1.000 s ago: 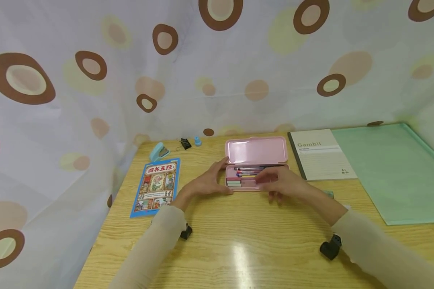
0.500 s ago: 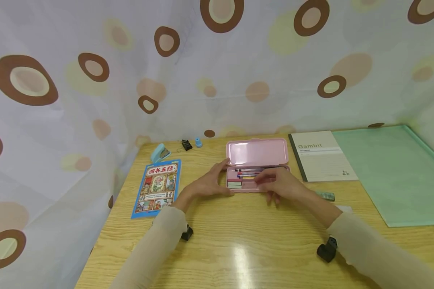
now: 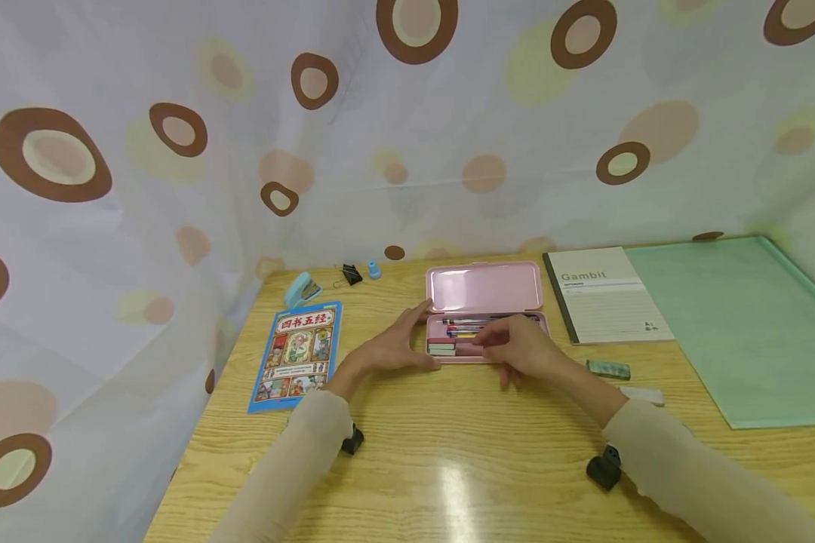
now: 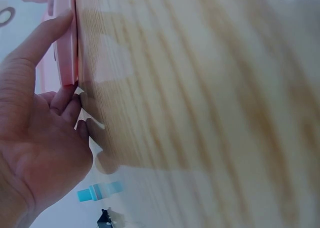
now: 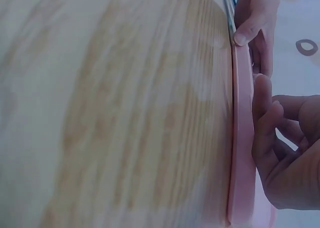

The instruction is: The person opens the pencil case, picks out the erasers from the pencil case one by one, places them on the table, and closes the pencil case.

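A pink pencil case (image 3: 484,286) lies with its lid folded back at the far middle of the table. Several pens (image 3: 458,328) lie in its rear part, and small pale blocks like erasers (image 3: 441,348) sit at its front left. My left hand (image 3: 397,343) holds the case's left end, thumb on the front wall (image 4: 64,63) and fingers at the back corner. My right hand (image 3: 526,351) has bent fingers reaching into the front right of the case. In the right wrist view its fingertips (image 5: 262,86) are over the case's edge; whether they pinch anything is hidden.
Left of the case are a blue comic-style book (image 3: 295,356), a light blue stapler (image 3: 303,289), a black binder clip (image 3: 352,274) and a small blue cap-like piece (image 3: 373,270). Rightward lie a notebook (image 3: 607,298), a green mat (image 3: 754,332), a greenish block (image 3: 608,369) and a white piece (image 3: 643,395).
My right forearm has swung a little leftward, uncovering the greenish block and the white piece. My right fingertips shift slightly left inside the case. The left hand keeps its hold.
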Demonstrator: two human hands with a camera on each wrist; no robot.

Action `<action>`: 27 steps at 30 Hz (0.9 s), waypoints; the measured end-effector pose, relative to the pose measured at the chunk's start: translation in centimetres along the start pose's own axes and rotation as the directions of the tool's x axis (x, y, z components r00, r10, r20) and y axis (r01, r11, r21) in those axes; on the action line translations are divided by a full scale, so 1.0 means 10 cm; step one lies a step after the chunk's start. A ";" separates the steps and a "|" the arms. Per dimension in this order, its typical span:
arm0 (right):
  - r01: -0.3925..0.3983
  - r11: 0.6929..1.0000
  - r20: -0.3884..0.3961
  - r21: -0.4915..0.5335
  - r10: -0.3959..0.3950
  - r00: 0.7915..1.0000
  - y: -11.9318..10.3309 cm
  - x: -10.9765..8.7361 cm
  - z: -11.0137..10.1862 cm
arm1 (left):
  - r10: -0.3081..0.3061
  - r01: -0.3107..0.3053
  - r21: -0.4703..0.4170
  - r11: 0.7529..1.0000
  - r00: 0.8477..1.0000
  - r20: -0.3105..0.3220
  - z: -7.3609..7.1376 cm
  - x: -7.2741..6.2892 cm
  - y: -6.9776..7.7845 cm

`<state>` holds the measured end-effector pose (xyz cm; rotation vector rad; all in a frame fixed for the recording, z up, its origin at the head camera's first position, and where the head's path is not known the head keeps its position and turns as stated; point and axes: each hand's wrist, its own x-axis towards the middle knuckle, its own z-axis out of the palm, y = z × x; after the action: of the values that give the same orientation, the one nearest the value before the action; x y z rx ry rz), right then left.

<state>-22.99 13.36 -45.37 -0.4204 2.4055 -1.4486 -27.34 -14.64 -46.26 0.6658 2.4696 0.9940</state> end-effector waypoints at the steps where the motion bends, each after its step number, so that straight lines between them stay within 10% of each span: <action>1: -0.006 1.000 -0.006 0.003 0.006 1.000 0.00 0.00 0.00 | 0.001 -0.001 0.000 1.000 1.000 0.001 0.00 0.00 0.00; 16: -0.087 0.986 -0.136 0.144 0.106 0.985 -0.01 -0.13 -0.21 | 0.003 -0.003 0.001 1.000 1.000 0.007 0.00 0.00 0.00; 27: -0.079 0.986 -0.151 0.150 0.102 0.983 0.10 -0.75 -0.76 | -0.006 0.006 -0.004 1.000 1.000 0.007 0.00 -0.01 0.02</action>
<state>-19.25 22.91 -42.08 -0.1655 2.3840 -1.6563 -27.25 -14.56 -46.10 0.6588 2.4615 0.9921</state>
